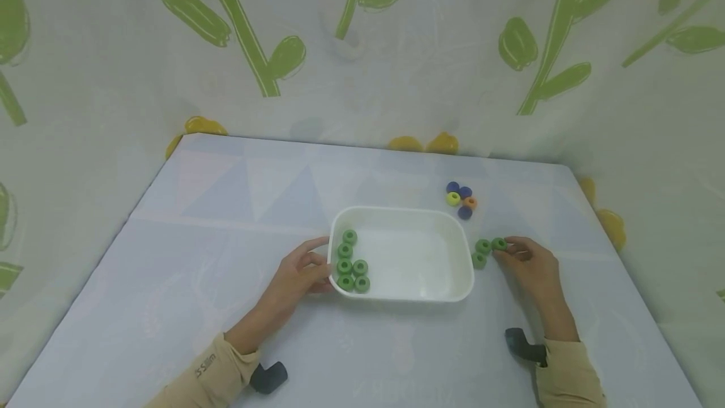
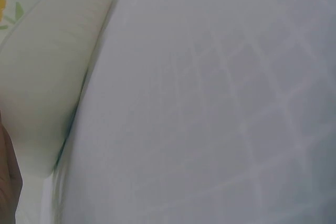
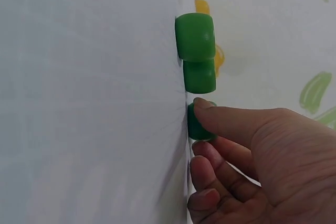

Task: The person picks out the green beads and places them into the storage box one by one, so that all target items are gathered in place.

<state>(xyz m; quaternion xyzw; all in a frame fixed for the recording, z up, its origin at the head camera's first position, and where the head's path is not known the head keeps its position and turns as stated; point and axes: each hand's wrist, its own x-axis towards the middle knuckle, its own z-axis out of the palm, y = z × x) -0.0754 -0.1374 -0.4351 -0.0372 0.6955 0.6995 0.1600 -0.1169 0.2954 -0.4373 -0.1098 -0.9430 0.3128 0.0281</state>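
Note:
A white rectangular tray point(image 1: 408, 257) lies on the table with several green beads point(image 1: 345, 266) in its left end. My left hand point(image 1: 303, 272) holds the tray's left side; the tray wall also shows in the left wrist view, where most of that hand is out of frame. To the tray's right, my right hand point(image 1: 532, 266) pinches a green bead point(image 3: 198, 124) between thumb and finger, low at the table surface. Two other green beads point(image 1: 481, 246) rest between that hand and the tray; the right wrist view shows them apart from the pinched one.
Behind the tray's right corner sits a small cluster of beads: blue point(image 1: 465, 213), yellow point(image 1: 453, 198) and orange point(image 1: 471, 202). A pale patterned cloth covers the table point(image 1: 272, 187). A leaf-print curtain point(image 1: 396, 68) hangs around its far side.

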